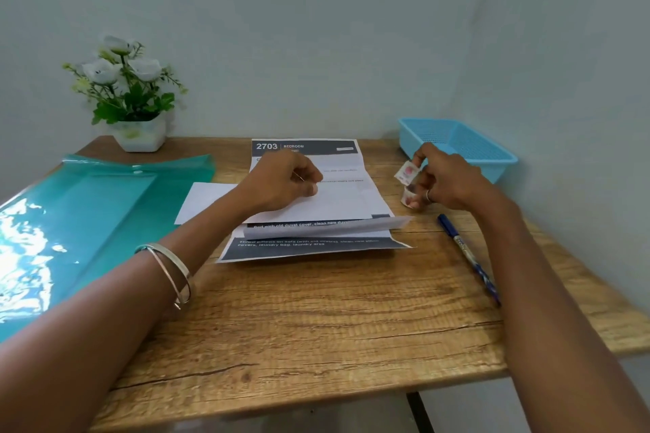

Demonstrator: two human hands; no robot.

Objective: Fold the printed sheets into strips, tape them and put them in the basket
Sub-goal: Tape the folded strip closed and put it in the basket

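On the sheets (316, 207), left hand (281, 183) pinches tape — strip runs rightward to right hand (446, 179).

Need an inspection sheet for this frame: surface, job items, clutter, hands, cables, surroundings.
Surface: wooden tabletop, grain visible.
Job's things: printed white sheets partly folded at centre; small tape roll at the right hand; blue plastic basket at back right, nothing visible in it.
Clutter: teal plastic folder, blue pen, white potted flowers.
Grippers: left hand pinches a sheet; right hand holds the tape.
Cables: nothing seen.
Surroundings: plain pale walls.
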